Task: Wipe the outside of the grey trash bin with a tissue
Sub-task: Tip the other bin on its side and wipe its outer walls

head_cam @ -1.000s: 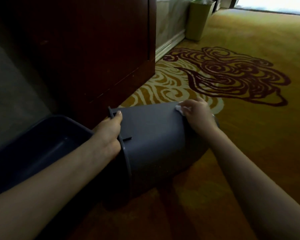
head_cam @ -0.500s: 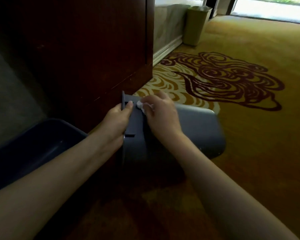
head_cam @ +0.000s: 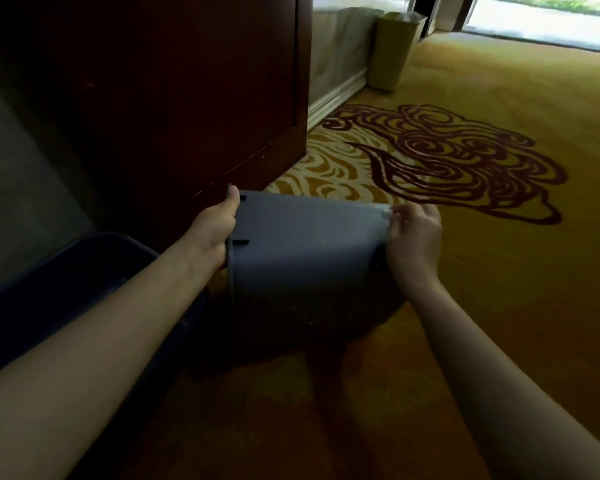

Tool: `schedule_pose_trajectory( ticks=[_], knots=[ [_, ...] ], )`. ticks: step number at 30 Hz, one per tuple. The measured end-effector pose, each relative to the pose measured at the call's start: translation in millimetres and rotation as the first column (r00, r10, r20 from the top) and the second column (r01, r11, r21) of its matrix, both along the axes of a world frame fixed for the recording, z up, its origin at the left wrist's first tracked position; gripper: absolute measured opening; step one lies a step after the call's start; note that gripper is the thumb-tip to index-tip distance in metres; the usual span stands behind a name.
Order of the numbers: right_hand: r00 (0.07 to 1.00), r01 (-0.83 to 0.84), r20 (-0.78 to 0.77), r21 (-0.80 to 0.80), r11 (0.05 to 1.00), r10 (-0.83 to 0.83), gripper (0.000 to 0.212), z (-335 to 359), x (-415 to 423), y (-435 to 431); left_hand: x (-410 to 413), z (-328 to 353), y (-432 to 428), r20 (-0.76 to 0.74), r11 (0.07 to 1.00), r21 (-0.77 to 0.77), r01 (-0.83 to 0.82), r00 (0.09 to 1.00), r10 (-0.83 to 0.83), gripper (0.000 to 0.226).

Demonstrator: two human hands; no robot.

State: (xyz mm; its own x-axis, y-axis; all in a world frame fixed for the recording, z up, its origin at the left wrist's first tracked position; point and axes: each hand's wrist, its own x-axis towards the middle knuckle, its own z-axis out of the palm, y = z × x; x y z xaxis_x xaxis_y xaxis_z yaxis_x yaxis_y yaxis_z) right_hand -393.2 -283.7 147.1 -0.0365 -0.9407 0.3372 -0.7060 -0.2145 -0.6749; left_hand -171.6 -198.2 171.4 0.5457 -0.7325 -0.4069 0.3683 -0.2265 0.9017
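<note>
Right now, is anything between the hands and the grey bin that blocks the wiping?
Nothing visible does. The left hand grips the rim of the tipped grey bin, and the right hand presses the tissue against its base end. The wall between them is bare.

Dark cabinet (head_cam: 174, 98) crowds the bin (head_cam: 302, 244) behind; carpet (head_cam: 499, 271) rightward lies open.

Beside me, a dark tub (head_cam: 84, 271) sits against a wooden cabinet (head_cam: 187, 98) on my swirl-patterned yellow carpet (head_cam: 499, 271); a green bin (head_cam: 394, 50) stands upright by the far wall
</note>
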Motion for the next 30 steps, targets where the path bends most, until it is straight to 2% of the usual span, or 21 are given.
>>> schedule_pose_trajectory(
  ticks=[2,5,7,10,12,14,16,19,22,27,30],
  knots=[
    [0.980,-0.197,-0.004,-0.119,0.973,0.197,0.019,4.6,27.9,32.0,1.8,0.1,-1.6,-0.057,1.000,0.006,-0.004,0.998,0.004,0.040],
    [0.874,-0.484,-0.098,-0.235,0.843,0.475,0.021,6.0,71.2,76.4,2.7,0.1,-2.3,-0.080,0.999,0.048,0.026,0.997,-0.022,0.044],
    [0.830,-0.557,-0.159,-0.257,0.790,0.534,0.019,3.2,86.8,88.8,3.1,-0.6,-0.9,-0.101,0.997,0.047,0.067,0.993,-0.061,0.048],
    [0.829,-0.560,-0.172,-0.252,0.790,0.533,0.022,-0.2,89.7,87.0,0.5,1.0,4.0,-0.144,0.993,0.038,0.108,0.984,-0.101,0.041],
    [0.831,-0.556,-0.174,-0.238,0.797,0.528,0.025,0.5,88.1,81.4,-3.8,1.9,9.3,-0.082,0.993,0.054,0.109,0.991,-0.105,0.032],
    [0.855,-0.517,-0.182,-0.226,0.826,0.485,0.022,-0.8,83.2,74.3,-10.2,-1.4,14.9,0.017,0.993,0.078,0.086,0.996,-0.088,0.032],
    [0.887,-0.460,-0.168,-0.223,0.860,0.431,0.019,-4.8,72.1,66.1,-17.3,-4.4,20.4,0.054,0.995,0.087,0.052,0.997,-0.057,0.036],
    [0.923,-0.380,-0.145,-0.210,0.901,0.355,0.024,-13.7,45.2,51.6,-19.3,-1.0,24.8,-0.018,0.999,0.035,0.037,0.999,-0.037,0.039],
    [0.974,-0.227,-0.067,-0.175,0.958,0.219,0.022,-25.6,10.2,30.5,-14.7,2.9,26.7,-0.085,0.996,-0.023,0.085,0.993,-0.087,0.043],
    [0.999,0.021,0.030,-0.131,0.991,-0.017,0.022,-47.2,-33.4,5.1,-8.1,-0.4,27.7,-0.089,0.985,-0.089,0.146,0.984,-0.154,0.039],
    [0.985,0.131,0.120,-0.022,0.991,-0.127,0.024,-49.8,-44.2,-5.3,2.6,-3.2,28.9,-0.041,0.957,-0.153,0.245,0.966,-0.254,0.051]
  ],
)
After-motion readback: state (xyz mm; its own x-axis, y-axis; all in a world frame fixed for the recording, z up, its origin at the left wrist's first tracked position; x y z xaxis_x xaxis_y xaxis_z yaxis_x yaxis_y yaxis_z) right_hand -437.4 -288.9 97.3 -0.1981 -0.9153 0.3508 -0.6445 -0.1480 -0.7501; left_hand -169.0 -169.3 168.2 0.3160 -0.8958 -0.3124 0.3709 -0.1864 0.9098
